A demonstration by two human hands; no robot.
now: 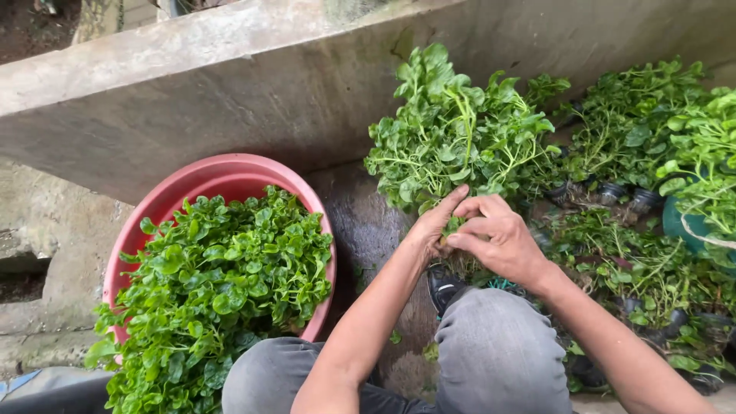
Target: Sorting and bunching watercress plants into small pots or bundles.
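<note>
A: Status on the 2 hands?
B: Left hand (pixel 431 228) and right hand (pixel 494 239) meet at the base of the leafy green plant (pixel 458 138), fingers curled and pinching its stems low down. Neither is spread. What exactly sits between the fingertips is hidden by the hands.
A: Where's the plant?
B: Standing against the concrete wall (pixel 230 92), right above the person's raised knee (pixel 498 337), just left of the row of small dark pots (pixel 625 195) with more greens.
A: And the basin?
B: Red plastic basin (pixel 230 175) on the person's left, heaped with picked leaves (pixel 222 284), near the left forearm, not touching it.
A: Step?
B: Looks like picking or gathering stems off the plant; I'd judge it mid-job, the basin is full but plenty of plants are untouched.
A: Next move needs?
B: Probably a firm pinch and a snap low on the stems, then a carry left across to the basin without dropping leaves. 1 hand steadies, 1 pulls.
</note>
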